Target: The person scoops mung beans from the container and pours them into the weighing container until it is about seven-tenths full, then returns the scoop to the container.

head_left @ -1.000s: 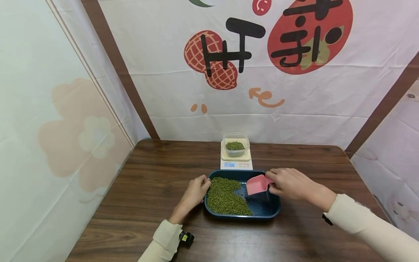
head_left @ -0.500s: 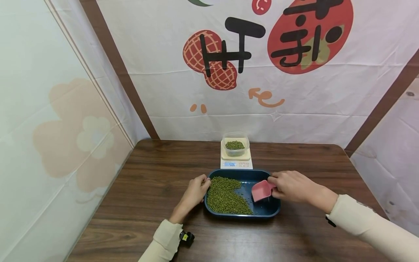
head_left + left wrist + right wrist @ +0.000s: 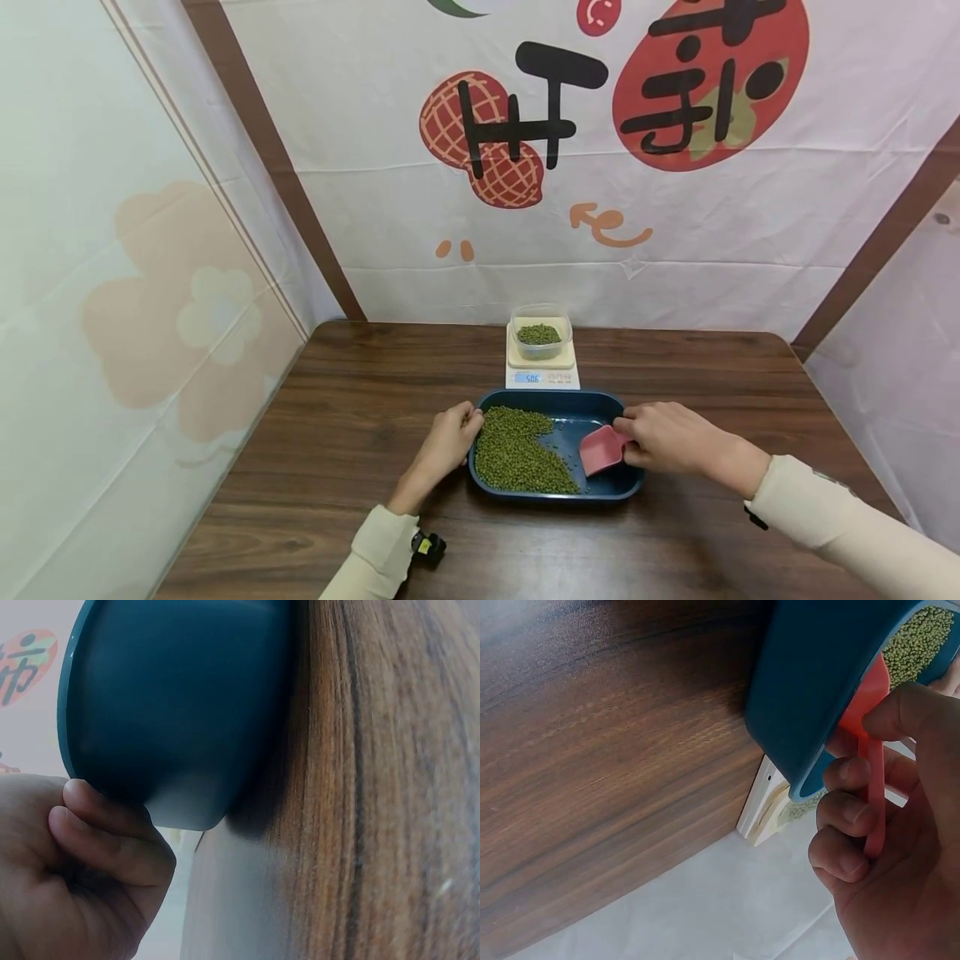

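A dark blue tray (image 3: 555, 497) lies on the table with green mung beans (image 3: 517, 458) heaped over its left part. My left hand (image 3: 452, 437) grips the tray's left rim; in the left wrist view its curled fingers (image 3: 112, 855) are against the tray's end. By its handle, my right hand (image 3: 671, 437) holds a pink scoop (image 3: 602, 450), low inside the right part of the tray. The right wrist view shows the fingers wrapped round the scoop's handle (image 3: 875, 802). No beans are visible in the scoop from the head view.
Behind the tray, a kitchen scale (image 3: 542, 379) carries a clear plastic container (image 3: 540, 350) with some green beans in it. The wooden table (image 3: 360, 417) ends at a printed cloth backdrop (image 3: 420, 292); another cloth hangs at the left.
My right hand has moved the scoop toward the near right of the tray and lower, tilting it. The left hand stays on the rim. The bean heap looks unchanged.
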Tool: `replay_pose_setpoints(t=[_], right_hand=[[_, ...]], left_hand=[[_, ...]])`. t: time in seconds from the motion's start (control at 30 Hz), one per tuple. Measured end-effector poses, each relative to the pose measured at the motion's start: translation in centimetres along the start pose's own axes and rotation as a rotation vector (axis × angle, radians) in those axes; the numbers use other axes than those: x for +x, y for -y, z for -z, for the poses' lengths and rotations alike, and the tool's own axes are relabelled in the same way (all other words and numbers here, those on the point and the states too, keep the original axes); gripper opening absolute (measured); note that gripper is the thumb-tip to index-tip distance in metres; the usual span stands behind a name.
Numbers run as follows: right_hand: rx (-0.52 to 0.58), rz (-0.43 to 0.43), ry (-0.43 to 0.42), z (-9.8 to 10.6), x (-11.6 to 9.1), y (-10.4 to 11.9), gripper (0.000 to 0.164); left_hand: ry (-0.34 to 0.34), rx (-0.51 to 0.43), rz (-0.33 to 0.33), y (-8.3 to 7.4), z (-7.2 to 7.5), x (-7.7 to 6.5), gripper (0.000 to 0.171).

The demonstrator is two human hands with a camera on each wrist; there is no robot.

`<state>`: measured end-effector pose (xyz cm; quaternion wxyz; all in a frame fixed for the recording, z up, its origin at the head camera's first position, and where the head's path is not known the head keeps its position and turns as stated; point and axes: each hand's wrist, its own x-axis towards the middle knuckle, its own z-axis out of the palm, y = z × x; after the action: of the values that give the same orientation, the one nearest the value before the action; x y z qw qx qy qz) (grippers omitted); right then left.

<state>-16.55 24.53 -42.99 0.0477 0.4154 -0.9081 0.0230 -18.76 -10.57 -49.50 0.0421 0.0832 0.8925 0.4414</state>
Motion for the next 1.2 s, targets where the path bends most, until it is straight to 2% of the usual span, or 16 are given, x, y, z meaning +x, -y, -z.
replay_pose_setpoints(t=[0.23,0.57,1.2], right_hand=[[0.007,-0.004,0.020,-0.4,0.1,0.3,0.012],[0.005,0.028,-0.046,-0.7,0.4,0.9,0.007],[0.020,0.056,-0.063,-0.9,1.2,1.7,0.007]], left_hand=[[-0.005,0.009,0.001,0.1,-0.1,0.0,0.032],[-0.001,0.015,0.017,0.0,-0.2,0.0,0.032],[-0.008,0.019,0.002,-0.1,0.0,0.1,0.033]])
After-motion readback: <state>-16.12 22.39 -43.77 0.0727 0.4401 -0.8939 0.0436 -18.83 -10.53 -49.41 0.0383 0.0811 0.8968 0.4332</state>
